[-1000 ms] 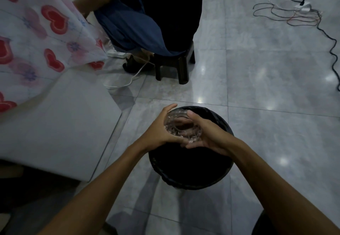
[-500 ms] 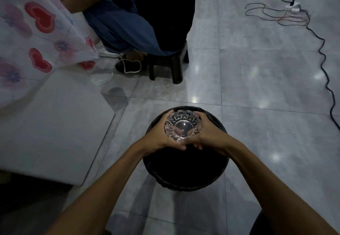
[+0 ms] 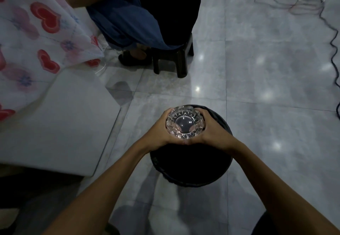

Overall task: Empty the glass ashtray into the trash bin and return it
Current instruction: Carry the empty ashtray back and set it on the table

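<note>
A cut-glass ashtray (image 3: 184, 123) is held upright above the far rim of a round black trash bin (image 3: 191, 164) on the tiled floor. My left hand (image 3: 157, 133) cups its left side and my right hand (image 3: 214, 131) cups its right side, thumbs meeting under the near edge. The bowl of the ashtray faces up and looks empty. The inside of the bin is dark and its contents cannot be made out.
A white table (image 3: 60, 120) with a heart-patterned cloth (image 3: 36, 32) stands at the left. Another person sits on a small dark stool (image 3: 174, 58) beyond the bin. Loose cables (image 3: 301, 1) lie on the floor at the far right.
The ashtray has turned from tilted on its side over the bin to upright, bowl facing up. Both hands keep their hold and have risen slightly towards me.
</note>
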